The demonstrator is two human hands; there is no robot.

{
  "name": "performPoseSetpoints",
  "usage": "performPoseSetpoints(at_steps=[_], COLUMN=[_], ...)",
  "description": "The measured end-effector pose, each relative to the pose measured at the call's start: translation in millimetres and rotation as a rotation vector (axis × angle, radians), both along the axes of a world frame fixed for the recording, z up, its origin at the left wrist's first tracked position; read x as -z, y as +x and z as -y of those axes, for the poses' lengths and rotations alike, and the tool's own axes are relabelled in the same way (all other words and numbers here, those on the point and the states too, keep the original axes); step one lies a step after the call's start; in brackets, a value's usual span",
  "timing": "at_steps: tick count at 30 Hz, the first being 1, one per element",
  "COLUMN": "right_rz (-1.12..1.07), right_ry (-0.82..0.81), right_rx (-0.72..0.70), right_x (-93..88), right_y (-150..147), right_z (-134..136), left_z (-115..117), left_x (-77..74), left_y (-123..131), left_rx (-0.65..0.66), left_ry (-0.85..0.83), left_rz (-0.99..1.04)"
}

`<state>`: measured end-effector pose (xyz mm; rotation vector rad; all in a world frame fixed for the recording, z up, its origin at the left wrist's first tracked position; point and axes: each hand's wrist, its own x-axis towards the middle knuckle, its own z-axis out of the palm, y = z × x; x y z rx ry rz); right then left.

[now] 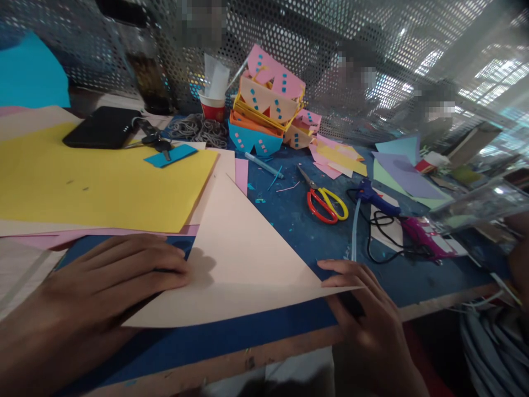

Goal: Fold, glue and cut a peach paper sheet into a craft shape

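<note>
A pale peach sheet of paper (248, 248) lies in front of me, with a slanting right edge and a narrow strip bent up along its near side. My left hand (136, 275) holds the sheet's left edge, its fingers close together on the paper and its thumb mostly hidden. At the right end, my right hand (367, 309) grips the pointed corner between thumb and fingers. Something dark shows under that hand; I cannot make out what it is. Beyond the sheet lie red-and-yellow-handled scissors (326, 204), blades pointing away from me.
Yellow paper (103, 187) bears a black phone (101, 128) and keys (159, 142). Decorated paper boxes (264, 94) are stacked behind, near a paper cup (212, 105) and grey cord (196, 131). At right are a blue glue gun (376, 198) and a pink one (425, 240) with black cable.
</note>
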<state>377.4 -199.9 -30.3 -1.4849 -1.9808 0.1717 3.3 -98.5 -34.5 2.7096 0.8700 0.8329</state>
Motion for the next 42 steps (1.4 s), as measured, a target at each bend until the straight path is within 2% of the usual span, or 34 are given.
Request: performPoseSetpoints(at_steps=[9, 14, 18, 22, 25, 33, 42], right_rz=[0.019, 0.002, 0.038, 0.088, 0.103, 0.068, 0.068], right_ry=[-0.058, -0.062, -0.011, 0.050, 0.021, -0.081, -0.079], right_rx=[0.087, 0.117, 0.110, 0.138, 0.169, 0.225, 0.259], right_x=[-2.1, 0.5, 3.8, 7.4, 6.8, 1.4, 1.1], right_y=[-4, -4, -2, -2, -3, -8, -14], right_z=[-1, -2, -3, -4, -5, -5, -7], left_z=[4, 3, 1, -6, -9, -6, -7], left_x=[1.8, -3.0, -7.9, -7.9, -9.0, -16.0, -16.7], left_y=[10, 15, 18, 16, 17, 26, 27], left_rx=[-0.146, -0.216, -0.218, -0.177, -0.153, -0.222, -0.219], left_ry=[-0.143, -0.131, -0.128, -0.051, -0.014, -0.108, -0.127], left_rz=[0.058, -0.013, -0.063, -0.125, -0.164, -0.230, -0.225])
